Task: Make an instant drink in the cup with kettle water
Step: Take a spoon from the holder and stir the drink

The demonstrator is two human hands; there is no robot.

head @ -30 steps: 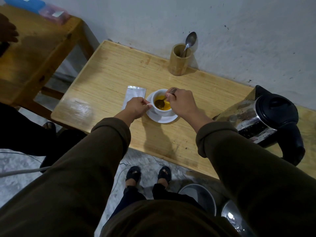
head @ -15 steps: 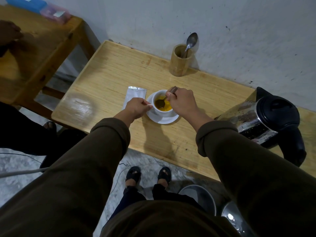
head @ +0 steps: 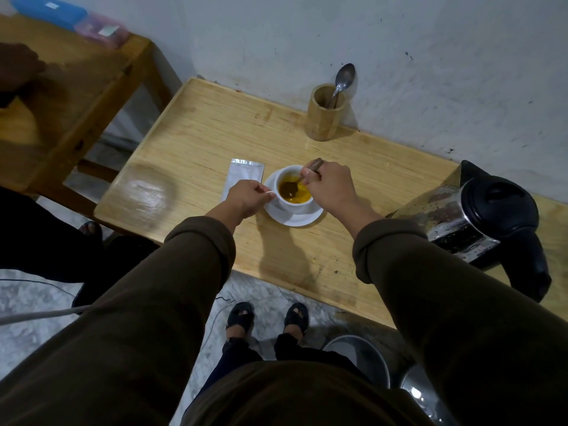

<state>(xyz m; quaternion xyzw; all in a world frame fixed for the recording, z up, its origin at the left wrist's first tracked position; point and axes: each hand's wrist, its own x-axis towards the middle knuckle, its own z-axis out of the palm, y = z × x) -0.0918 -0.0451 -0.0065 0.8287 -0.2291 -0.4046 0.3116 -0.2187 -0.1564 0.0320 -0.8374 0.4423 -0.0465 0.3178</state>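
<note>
**Spoon in the Cup, Yellow Drink on the Table**

While pinching the cup handle w/ thumb and forefinger, left hand [head: 247, 196] sits closed at the left side of the white cup [head: 293, 198], other fingers curled in. Right hand [head: 330, 187] at the cup's far-right rim, fingers wrapped tight round the spoon [head: 296, 184] handle, handle end poking out above the knuckles. Spoon bowl down in the yellow-orange liquid, looking dark brown against it. Cup upright on a white saucer [head: 295, 218], approx. centre of the light wooden table [head: 199, 133], nearer the front edge than the wall.

Silver sachet [head: 242, 176] flat on the table just left of the saucer, partly hidden behind the left hand; can't tell if open or sealed. Steel kettle [head: 473, 216] w/ black lid and handle at the right end of the table, well apart from the cup, spout pointing toward the wall. Bamboo holder [head: 325, 113] upright by the wall behind the cup, second spoon [head: 342, 79] standing in it, bowl up.

Both forearms in olive-brown sleeves [head: 190, 265], cuffs rolled at the wrists. Sandalled feet on the marbled floor below the table edge. Second wooden table [head: 76, 87] at upper left, blue and pink boxes at its far edge.
</note>
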